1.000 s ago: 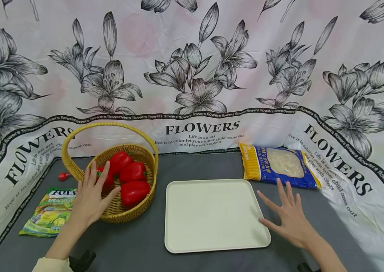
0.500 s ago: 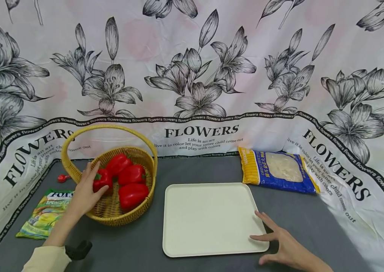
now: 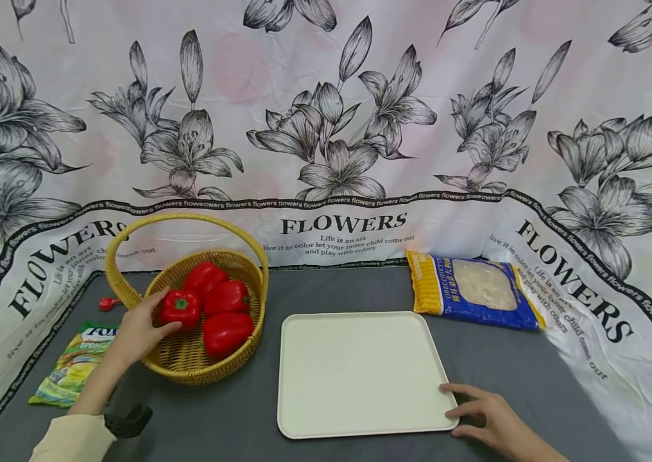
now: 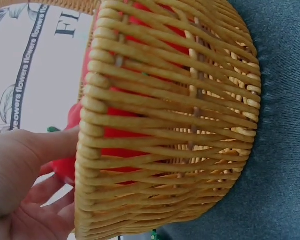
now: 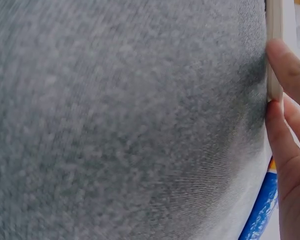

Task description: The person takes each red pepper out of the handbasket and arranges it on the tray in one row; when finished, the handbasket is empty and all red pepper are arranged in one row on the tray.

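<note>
- Red bell pepper (image 3: 181,309) sits at the left side of the wicker basket (image 3: 205,375), its green stem end turned up toward you, just beside the other peppers.
- Your left hand (image 3: 138,330) reaches in over the basket's left rim and grasps that pepper, thumb on the near side and fingers round the left and far side. From the left wrist you see the thumb crossing to the rim and red skin beyond it.
- Three more red peppers share the basket with it: a far pepper (image 3: 206,278), a right pepper (image 3: 226,298) and a near pepper (image 3: 228,335). Bare weave shows at the near left, and the tall handle (image 3: 187,216) arches over everything.
- Your right hand (image 3: 490,414) pinches the cream tray (image 3: 360,375) by its near right corner, fingers bent over the right rim and thumb at the corner.
- That tray lies flat on the grey table (image 3: 222,417), right of the basket and apart from it.
- Left of the basket you have a green and yellow bag (image 3: 72,372), partly covered by your left forearm; beyond it lies a small red object (image 3: 108,303).
- Far right, a blue and yellow pasta packet (image 3: 482,285) lies past the tray, near the flower-printed cloth (image 3: 343,160) that hangs behind.
</note>
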Demonstrator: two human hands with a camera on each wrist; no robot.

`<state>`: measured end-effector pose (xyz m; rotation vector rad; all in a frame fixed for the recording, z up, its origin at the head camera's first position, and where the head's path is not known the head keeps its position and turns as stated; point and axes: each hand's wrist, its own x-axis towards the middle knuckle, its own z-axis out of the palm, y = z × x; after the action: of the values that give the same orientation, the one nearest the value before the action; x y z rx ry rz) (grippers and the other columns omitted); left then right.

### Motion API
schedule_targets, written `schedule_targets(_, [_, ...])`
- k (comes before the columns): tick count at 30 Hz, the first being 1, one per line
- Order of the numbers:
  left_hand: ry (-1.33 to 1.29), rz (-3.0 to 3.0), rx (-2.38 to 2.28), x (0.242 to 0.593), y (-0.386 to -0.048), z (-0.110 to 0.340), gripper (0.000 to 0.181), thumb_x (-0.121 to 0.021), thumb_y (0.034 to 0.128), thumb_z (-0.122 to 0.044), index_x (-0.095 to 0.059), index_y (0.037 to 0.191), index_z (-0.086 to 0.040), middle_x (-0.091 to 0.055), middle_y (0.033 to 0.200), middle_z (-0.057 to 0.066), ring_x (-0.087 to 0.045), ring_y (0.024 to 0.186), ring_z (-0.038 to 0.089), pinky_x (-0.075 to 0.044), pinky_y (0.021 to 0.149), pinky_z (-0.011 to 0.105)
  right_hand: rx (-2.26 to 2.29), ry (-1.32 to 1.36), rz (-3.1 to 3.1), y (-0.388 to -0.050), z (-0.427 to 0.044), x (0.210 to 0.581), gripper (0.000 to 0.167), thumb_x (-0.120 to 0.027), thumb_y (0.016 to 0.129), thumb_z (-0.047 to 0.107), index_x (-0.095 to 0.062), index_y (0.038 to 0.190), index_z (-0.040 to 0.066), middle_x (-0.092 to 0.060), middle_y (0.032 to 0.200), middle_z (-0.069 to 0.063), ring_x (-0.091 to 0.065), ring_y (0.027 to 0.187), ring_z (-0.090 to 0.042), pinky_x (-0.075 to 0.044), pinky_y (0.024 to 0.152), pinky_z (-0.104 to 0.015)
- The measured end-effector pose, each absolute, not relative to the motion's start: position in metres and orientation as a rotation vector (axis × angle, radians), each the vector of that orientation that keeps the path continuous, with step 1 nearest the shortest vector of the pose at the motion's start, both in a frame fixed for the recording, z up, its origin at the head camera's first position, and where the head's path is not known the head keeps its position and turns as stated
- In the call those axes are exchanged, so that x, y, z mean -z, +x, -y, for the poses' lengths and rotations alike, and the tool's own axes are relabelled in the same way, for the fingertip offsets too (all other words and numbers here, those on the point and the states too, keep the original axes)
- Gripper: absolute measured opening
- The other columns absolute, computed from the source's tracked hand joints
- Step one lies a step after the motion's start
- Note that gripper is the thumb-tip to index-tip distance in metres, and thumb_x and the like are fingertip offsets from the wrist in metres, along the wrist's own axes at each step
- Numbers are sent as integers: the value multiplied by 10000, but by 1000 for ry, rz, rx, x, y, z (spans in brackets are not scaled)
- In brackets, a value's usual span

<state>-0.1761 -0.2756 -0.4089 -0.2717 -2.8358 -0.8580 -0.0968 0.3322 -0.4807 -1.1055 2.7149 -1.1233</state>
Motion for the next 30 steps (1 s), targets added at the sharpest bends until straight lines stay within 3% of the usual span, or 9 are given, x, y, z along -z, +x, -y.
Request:
schedule_targets(3, [-272, 2835, 900, 409, -178, 276, 722, -789, 785, -121, -417, 1342, 147, -463, 1279, 382, -445, 1160, 536, -367, 955, 646, 1209, -1101, -2687, -97, -334, 483, 165, -773, 789, 170, -766, 953, 150, -628, 1189, -96, -566, 1058, 10, -528, 708, -144])
schedule_targets(6, [-267, 2840, 977, 410, -178, 277, 713, -802, 779, -154, -437, 1340, 91, -505, 1251, 350, -513, 1110, 494, -428, 925, 602, 1240, -1078, -2669, -97, -335, 483, 138, -778, 785, 173, -767, 921, 150, -628, 1167, -99, -599, 996, -12, -548, 675, -180])
schedule_targets(8, [-261, 2841, 1002, 410, -178, 278, 729, -812, 773, -180, -444, 1352, 66, -542, 1231, 328, -580, 1043, 450, -500, 842, 552, 1240, -1056, -2656, -98, -336, 482, 116, -778, 787, 182, -769, 898, 150, -625, 1149, -99, -602, 966, -14, -555, 652, -197])
schedule_targets(13, [-250, 2840, 1060, 412, -178, 285, 773, -850, 728, -229, -478, 1348, 47, -596, 1182, 276, -622, 985, 386, -533, 789, 471, 1210, -1067, -2659, -103, -334, 482, 81, -792, 770, 164, -768, 843, 142, -618, 1092, -109, -581, 953, -25, -554, 637, -201])
schedule_targets(19, [-246, 2847, 1301, 411, -183, 289, 770, -844, 737, -231, -470, 1362, 21, -517, 1299, 279, -553, 1148, 421, -531, 868, 411, 1209, -1085, -2644, -105, -336, 487, 85, -807, 746, 130, -760, 813, 107, -606, 1076, -131, -564, 947, -30, -553, 627, -206])
schedule_targets(30, [-47, 2744, 1691, 400, -177, 290, 792, -780, 815, -206, -368, 1450, 23, -361, 1462, 268, -367, 1315, 437, -494, 859, 174, 1250, -975, -2602, -105, -333, 481, 69, -798, 767, 166, -754, 815, 141, -613, 1080, -109, -547, 946, -19, -557, 629, -224])
